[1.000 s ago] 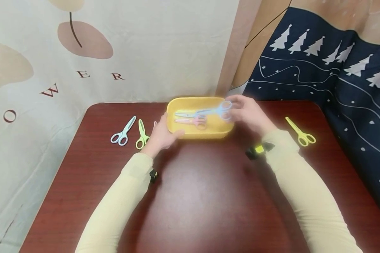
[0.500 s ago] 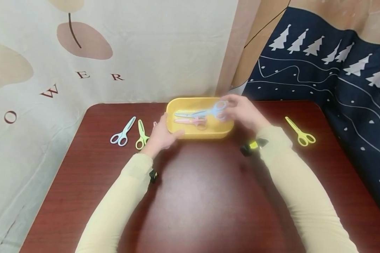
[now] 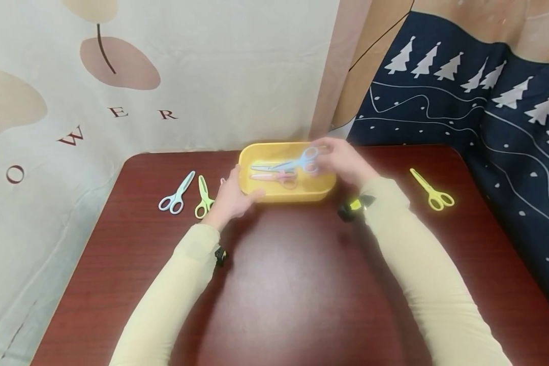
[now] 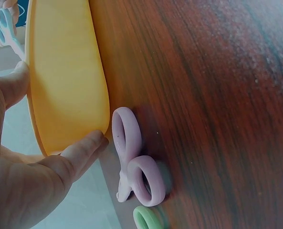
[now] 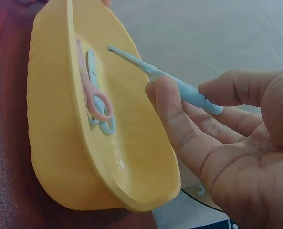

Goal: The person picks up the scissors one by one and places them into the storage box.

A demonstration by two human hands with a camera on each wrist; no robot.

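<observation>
My left hand grips the left end of a yellow plastic box, its thumb by the front rim and its fingers against the end wall. My right hand pinches the handles of light blue scissors between thumb and fingers. These scissors hang over the right part of the box, blades pointing left. Pink scissors and another light blue pair lie side by side inside the box. Behind my left hand, mostly hidden in the head view, lie pink scissors on the table.
Left of the box on the brown table lie light blue scissors and green scissors. Yellow scissors rest at the right. A pale curtain and a dark blue cloth hang behind the table.
My right hand has moved left with the light blue scissors, further over the box. My left hand keeps its grip on the box's left end.
</observation>
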